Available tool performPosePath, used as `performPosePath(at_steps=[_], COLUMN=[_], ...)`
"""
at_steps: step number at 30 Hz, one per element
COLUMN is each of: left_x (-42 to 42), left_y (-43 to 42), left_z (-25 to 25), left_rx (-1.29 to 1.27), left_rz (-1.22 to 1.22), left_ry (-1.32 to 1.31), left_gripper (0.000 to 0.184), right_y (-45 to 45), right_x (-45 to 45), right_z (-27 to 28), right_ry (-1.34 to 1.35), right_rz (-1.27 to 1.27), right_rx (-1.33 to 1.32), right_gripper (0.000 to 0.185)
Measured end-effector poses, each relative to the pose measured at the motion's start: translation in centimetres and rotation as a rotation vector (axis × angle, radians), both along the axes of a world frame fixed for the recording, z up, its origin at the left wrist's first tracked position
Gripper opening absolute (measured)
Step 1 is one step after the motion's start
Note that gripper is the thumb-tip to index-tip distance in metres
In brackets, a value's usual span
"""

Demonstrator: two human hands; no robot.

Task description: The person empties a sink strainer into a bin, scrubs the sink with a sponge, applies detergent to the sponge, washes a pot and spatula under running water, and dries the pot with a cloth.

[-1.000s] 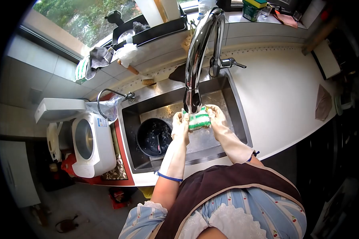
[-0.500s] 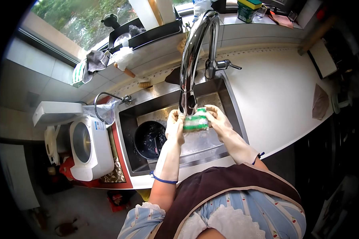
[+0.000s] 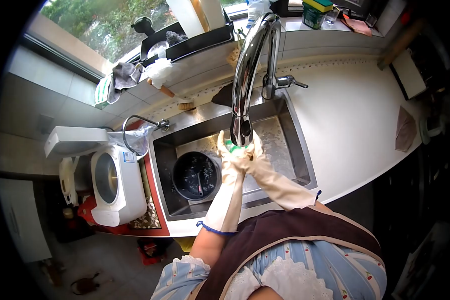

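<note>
Cream gloves [image 3: 222, 207], banded in blue at the cuffs, are covering the person's hands and forearms, which are reaching over the near edge of the sink [image 3: 294, 140]. The left hand [image 3: 232, 162] and the right hand [image 3: 255, 157] are meeting above the middle of the basin, overlapping near their bases, with the fingers pointing toward the far edge. Both are gripping a green-and-white cloth [image 3: 236, 146], which is sitting bunched between them: its green part is showing in the gap between the raised outer fingers, while the gloves and the chrome faucet [image 3: 242, 100] are hiding the rest. I cannot tell how each fingertip is pressing on it.

The faucet is arching from the sink's far edge, its spout hanging in front of the fingers in this view. Toward the basin's left wall, beside the left forearm, a black pot [image 3: 181, 172] is resting with pale flecks inside and a utensil [image 3: 200, 187] leaning in it. A wooden brush [image 3: 186, 106] is lying behind the sink's far edge, near its left corner. Beyond the left edge, a white appliance [image 3: 127, 200] is standing with its lid open, and a brown cloth [image 3: 405, 129] is lying by the counter's [image 3: 345, 120] right end
</note>
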State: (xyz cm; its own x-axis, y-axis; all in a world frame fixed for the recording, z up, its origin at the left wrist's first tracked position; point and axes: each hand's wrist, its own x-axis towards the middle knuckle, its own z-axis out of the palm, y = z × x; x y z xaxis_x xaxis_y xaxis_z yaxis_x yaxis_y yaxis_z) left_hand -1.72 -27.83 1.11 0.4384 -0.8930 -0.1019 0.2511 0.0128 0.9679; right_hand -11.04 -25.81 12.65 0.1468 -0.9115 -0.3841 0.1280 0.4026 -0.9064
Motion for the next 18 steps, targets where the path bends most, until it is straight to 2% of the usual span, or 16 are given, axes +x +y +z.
performPosePath(at_steps=[1, 3, 4, 5, 6, 7, 9, 10, 11, 12, 13, 14, 16, 17, 18], left_x=[-0.9, -2.8, -1.9, -1.7, -1.8, -2.5, -3.9, -3.6, -3.4, -2.0, -1.7, -1.4, -1.9, -1.8, -1.5], left_y=[0.1, 0.2, -0.1, 0.2, 0.4, 0.9, 1.7, 1.8, 2.0, 2.1, 2.3, 2.5, 2.8, 2.9, 3.0], left_z=[1.1, 3.6, 2.9, 2.1, 3.5, 6.5, 11.4, 10.5, 9.7, 5.3, 4.2, 3.1, 4.6, 5.1, 5.6], left_rx=[-0.067, -0.212, -0.180, -0.066, 0.046, 0.047, 0.193, 0.230, 0.266, 0.138, 0.071, 0.009, -0.136, -0.136, -0.155], left_rz=[0.027, 0.128, 0.026, -0.060, -0.111, -0.112, -0.094, -0.090, -0.086, -0.096, -0.101, -0.104, -0.032, -0.032, -0.090], left_ry=[0.261, 0.800, 0.714, 0.285, -0.148, -0.149, -0.299, -0.337, -0.375, -0.024, 0.151, 0.327, -0.470, -0.469, -0.464], left_gripper=[0.087, 0.086, 0.083, 0.068, 0.053, 0.053, 0.025, 0.019, 0.014, 0.015, 0.016, 0.017, 0.022, 0.022, 0.025], right_y=[0.5, 0.3, 0.0, -0.1, 0.0, 0.0, 0.1, -0.3, -0.2, -0.2, -0.1, 0.0, 0.1, 0.1, 0.0], right_x=[1.5, 2.6, 2.8, 2.6, 2.3, 2.0, 1.8, 2.3, 2.1, 1.7, 1.4, 1.1, 0.5, 0.6, 0.7], right_z=[-2.7, -5.9, -5.7, -5.6, -5.1, -4.7, -5.0, -5.4, -5.8, -4.4, -3.6, -3.8, -4.5, -4.8, -5.1], right_ry=[0.083, 0.102, 0.025, -0.050, -0.120, -0.167, -0.197, -0.175, -0.175, -0.213, -0.250, -0.249, -0.031, -0.030, 0.002], right_rz=[-0.169, -0.258, -0.221, -0.196, -0.164, -0.137, -0.126, -0.211, -0.212, -0.194, -0.177, -0.179, -0.118, -0.118, -0.171], right_rx=[-0.276, -0.396, -0.302, -0.214, -0.114, -0.035, -0.001, -0.139, -0.138, -0.105, -0.072, -0.070, -0.214, -0.214, -0.327], right_gripper=[0.100, 0.094, 0.091, 0.088, 0.085, 0.082, 0.076, 0.048, 0.048, 0.038, 0.031, 0.031, 0.027, 0.027, 0.032])
